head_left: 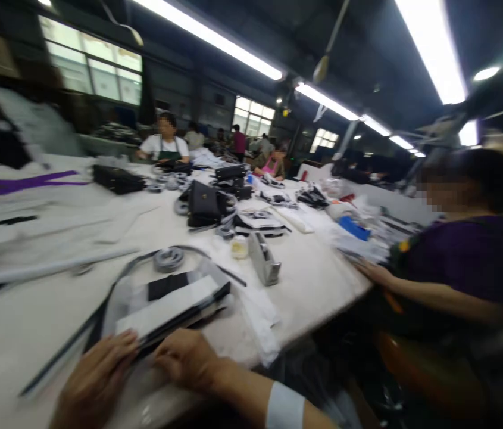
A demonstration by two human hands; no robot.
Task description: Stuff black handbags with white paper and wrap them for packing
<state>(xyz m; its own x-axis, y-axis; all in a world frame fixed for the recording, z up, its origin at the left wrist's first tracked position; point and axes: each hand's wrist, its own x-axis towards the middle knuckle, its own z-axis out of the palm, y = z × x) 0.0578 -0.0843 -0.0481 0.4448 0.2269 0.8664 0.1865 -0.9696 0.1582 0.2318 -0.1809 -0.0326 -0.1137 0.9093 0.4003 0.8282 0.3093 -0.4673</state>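
Observation:
My left hand (94, 378) and my right hand (186, 357) rest at the near edge of a long white worktable (32, 322). Both touch the near end of a flat black-and-white stack of material (173, 307) lying on clear plastic. The left fingers curl onto its left corner. The right hand looks closed, knuckles up, against its near edge. A white band circles my right wrist. A dark strap (99, 310) runs from beside the left hand toward a grey tape roll (168, 259).
A grey tape dispenser (264, 257) and a small pale jar (239, 246) stand beyond the stack. Black bags (204, 204) and parts crowd the table's middle. A person in purple (465, 262) sits at the right edge, hand on the table. Others work further back.

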